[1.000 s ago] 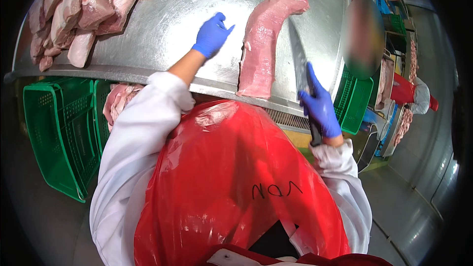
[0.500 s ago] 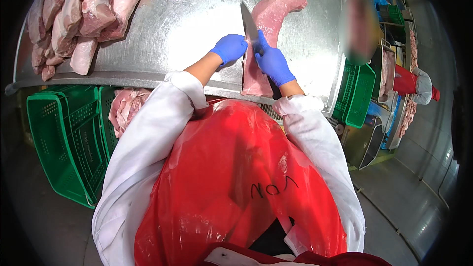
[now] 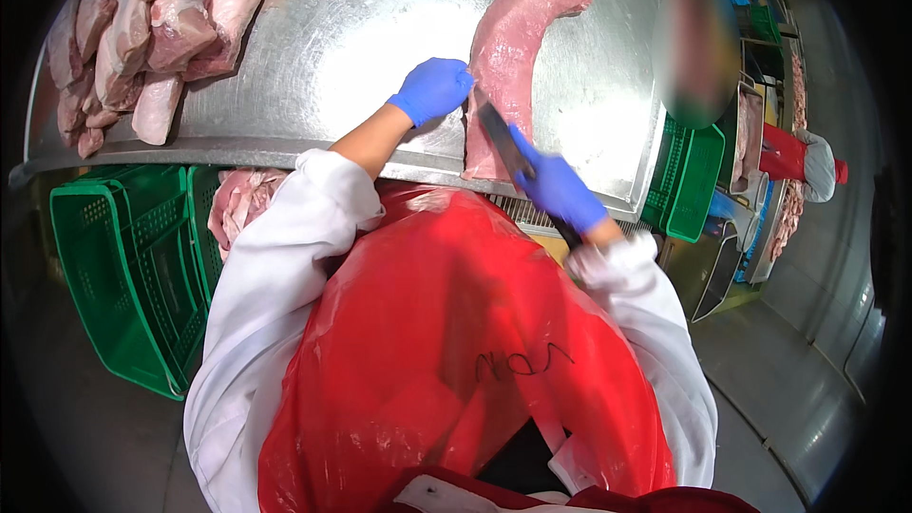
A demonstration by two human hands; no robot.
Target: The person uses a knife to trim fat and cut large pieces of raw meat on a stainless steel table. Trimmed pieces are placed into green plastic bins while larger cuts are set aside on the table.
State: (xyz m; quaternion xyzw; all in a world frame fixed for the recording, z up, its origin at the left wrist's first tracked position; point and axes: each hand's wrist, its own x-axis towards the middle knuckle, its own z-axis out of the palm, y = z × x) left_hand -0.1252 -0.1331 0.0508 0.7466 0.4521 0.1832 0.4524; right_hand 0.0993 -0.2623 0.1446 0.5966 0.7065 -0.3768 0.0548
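A long, curved pork loin (image 3: 513, 43), pale pink, lies on the metal table with its narrower end curving to the far right. At its left edge, my left hand (image 3: 434, 91) in a blue glove is closed, its fingertips pinching the meat's side. My right hand (image 3: 560, 188), also gloved in blue and slightly blurred, grips a knife (image 3: 501, 136). The blade slants up and left across the near part of the loin, its tip close to my left fingers. Exactly how far the edge sits in the meat cannot be seen.
Many more pork pieces (image 3: 176, 28) are heaped at the table's (image 3: 313, 85) far left. Green crates (image 3: 123, 275) stand below on the left, meat trimmings (image 3: 242, 204) beside them. Another green crate (image 3: 696, 180) sits off the right edge. A person in red and white (image 3: 807, 163) is farther right.
My right hand has drawn the knife down toward me and to the right along the loin. My left hand has shifted slightly left, still at the meat's edge.
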